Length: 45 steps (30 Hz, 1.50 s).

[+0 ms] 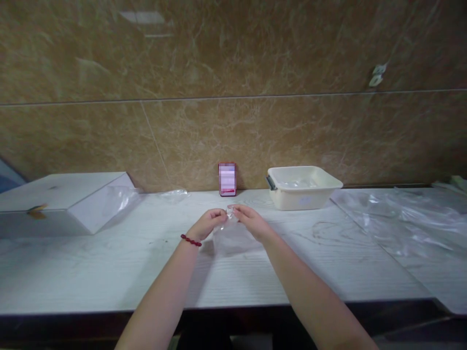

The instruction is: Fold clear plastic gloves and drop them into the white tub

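Over the middle of the white wood-grain table point(160, 272), my two hands meet at the gathered top of a clear plastic bag point(237, 239). My left hand point(209, 222), with a dark red bracelet at the wrist, pinches the bag from the left. From the right, my right hand point(251, 220) pinches the same gathered part. The bag hangs or lies below the fingers, spread towards me; whether it holds anything I cannot tell. Just behind the hands, a phone point(227, 180) leans upright on the wall, its screen blurred.
A cream plastic tub point(302, 198) with clear plastic inside stands at the back right. Several clear plastic sheets or bags point(408, 218) cover the right end. A white box point(62, 194) sits at the left, with crumpled clear plastic point(122, 197) against it. Another clear bag point(175, 195) lies near the wall.
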### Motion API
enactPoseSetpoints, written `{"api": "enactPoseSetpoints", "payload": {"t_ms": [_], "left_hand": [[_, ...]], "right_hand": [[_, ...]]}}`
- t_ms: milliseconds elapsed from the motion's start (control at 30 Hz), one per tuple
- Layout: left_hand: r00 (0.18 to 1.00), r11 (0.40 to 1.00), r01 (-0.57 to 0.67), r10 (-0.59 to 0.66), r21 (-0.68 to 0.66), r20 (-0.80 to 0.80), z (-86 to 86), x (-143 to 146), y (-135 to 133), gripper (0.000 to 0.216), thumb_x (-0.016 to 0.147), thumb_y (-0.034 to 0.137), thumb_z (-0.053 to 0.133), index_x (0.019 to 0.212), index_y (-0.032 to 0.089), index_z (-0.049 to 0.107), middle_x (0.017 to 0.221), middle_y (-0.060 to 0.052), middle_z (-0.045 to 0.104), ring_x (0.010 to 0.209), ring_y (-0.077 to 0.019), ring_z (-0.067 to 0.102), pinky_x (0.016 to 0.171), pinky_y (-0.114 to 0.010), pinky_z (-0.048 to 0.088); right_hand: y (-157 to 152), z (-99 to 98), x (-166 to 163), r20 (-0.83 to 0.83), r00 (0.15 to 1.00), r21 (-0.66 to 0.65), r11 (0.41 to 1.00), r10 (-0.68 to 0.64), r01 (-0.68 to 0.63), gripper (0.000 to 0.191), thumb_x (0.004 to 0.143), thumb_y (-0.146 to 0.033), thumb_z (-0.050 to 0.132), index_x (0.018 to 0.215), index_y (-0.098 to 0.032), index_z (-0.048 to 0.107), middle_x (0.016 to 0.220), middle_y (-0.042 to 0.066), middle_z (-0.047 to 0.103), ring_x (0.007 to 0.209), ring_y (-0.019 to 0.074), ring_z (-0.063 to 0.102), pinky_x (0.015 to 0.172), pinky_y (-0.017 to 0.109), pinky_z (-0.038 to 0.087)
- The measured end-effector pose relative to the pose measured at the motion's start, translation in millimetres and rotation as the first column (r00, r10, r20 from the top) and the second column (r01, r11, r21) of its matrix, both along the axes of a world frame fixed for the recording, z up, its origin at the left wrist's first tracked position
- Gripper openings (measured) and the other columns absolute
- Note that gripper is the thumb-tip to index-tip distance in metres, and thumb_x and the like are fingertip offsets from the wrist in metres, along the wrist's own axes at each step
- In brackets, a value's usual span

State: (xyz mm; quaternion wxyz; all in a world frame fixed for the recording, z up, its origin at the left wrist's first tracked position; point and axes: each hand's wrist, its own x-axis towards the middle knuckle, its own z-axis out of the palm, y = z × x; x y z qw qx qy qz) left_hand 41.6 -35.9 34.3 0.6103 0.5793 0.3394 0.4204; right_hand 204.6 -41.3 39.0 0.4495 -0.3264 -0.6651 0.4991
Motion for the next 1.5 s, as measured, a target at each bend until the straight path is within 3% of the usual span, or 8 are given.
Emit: {"api": "enactPoseSetpoints", "payload": {"t_ms": [133,433,600,800,1033,1200,1367,1500], "left_hand": [[0.998,0.999,-0.043,0.044,0.011,-0.040,-5.9,-5,6,0.024,0.060,0.034,0.064,0.056,0.012,0.053,0.052,0.003,0.046,0.049,-0.0066,0.038,0.048,-0.019,0.027],[0.997,0.994,-0.076,0.074,0.073,0.027,-3.6,-20,7,0.021,0.058,0.023,0.068,0.061,0.014,0.050,0.057,0.004,0.047,0.049,-0.0051,0.041,0.047,-0.017,0.030],[0.987,0.993,-0.108,0.102,0.037,0.120,-2.5,-24,8,0.023,0.059,0.022,0.067,0.069,0.016,0.047,0.057,0.007,0.045,0.044,-0.0025,0.039,0.044,-0.015,0.031],[0.936,0.970,-0.238,0.240,-0.040,0.259,-1.5,-31,12,0.030,0.055,0.020,0.068,0.074,0.018,0.045,0.061,0.008,0.047,0.045,-0.0021,0.042,0.045,-0.015,0.037],[0.884,0.934,-0.352,0.353,-0.059,0.306,4.5,-41,14,0.028,0.055,0.016,0.066,0.070,0.019,0.043,0.056,0.008,0.048,0.046,-0.0044,0.047,0.043,-0.014,0.036],[0.933,0.990,-0.120,0.140,-0.079,0.332,6.9,-46,5,0.028,0.054,0.013,0.065,0.073,0.019,0.044,0.060,0.006,0.050,0.059,-0.0095,0.054,0.063,-0.026,0.045],[0.941,0.929,0.290,-0.233,-0.229,0.245,10.4,-42,-6,0.056,0.058,0.031,0.063,0.109,0.022,0.042,0.091,-0.006,0.056,0.078,-0.0230,0.058,0.062,-0.035,0.045],[0.923,0.892,0.383,-0.365,-0.239,0.120,7.8,-30,-5,0.059,0.060,0.035,0.063,0.112,0.016,0.045,0.100,-0.014,0.056,0.078,-0.0216,0.057,0.057,-0.026,0.042]], "right_hand": [[3,-2.7,-1,0.058,0.998,0.032,0.999,-0.017,0.015,0.023,0.071,-0.039,0.050,0.071,-0.016,0.054,0.066,-0.001,0.053,0.062,0.0097,0.048,0.061,0.022,0.038],[11,-10.1,5,0.175,0.930,0.222,0.933,-0.324,0.283,0.023,0.078,-0.038,0.037,0.075,-0.018,0.047,0.065,-0.001,0.051,0.062,0.0106,0.048,0.059,0.022,0.037],[5,0.6,12,0.220,0.967,-0.022,0.990,-0.130,0.138,0.033,0.073,-0.042,0.044,0.096,-0.018,0.048,0.044,-0.008,0.042,0.038,0.0073,0.039,0.040,0.018,0.031],[2,9.1,38,0.295,0.919,-0.199,0.957,0.262,-0.209,0.034,0.056,-0.035,0.064,0.083,-0.015,0.060,0.064,-0.001,0.059,0.057,0.0103,0.051,0.055,0.021,0.039],[11,12.5,54,0.065,0.998,-0.274,0.962,0.027,-0.009,0.024,0.055,-0.033,0.065,0.063,-0.014,0.053,0.062,0.000,0.057,0.059,0.0090,0.052,0.060,0.023,0.042],[15,14.4,50,-0.254,0.958,-0.334,0.942,-0.133,0.042,0.030,0.058,-0.037,0.064,0.072,-0.017,0.048,0.067,-0.001,0.057,0.062,0.0096,0.056,0.061,0.025,0.045],[14,13.2,41,-0.232,0.962,-0.326,0.943,-0.146,0.065,0.030,0.062,-0.039,0.061,0.077,-0.018,0.046,0.058,-0.004,0.053,0.053,0.0080,0.055,0.049,0.020,0.043],[10,10.6,32,-0.149,0.977,-0.329,0.940,-0.151,0.095,0.026,0.066,-0.038,0.057,0.078,-0.017,0.046,0.057,-0.004,0.052,0.045,0.0070,0.053,0.038,0.015,0.038]]}}
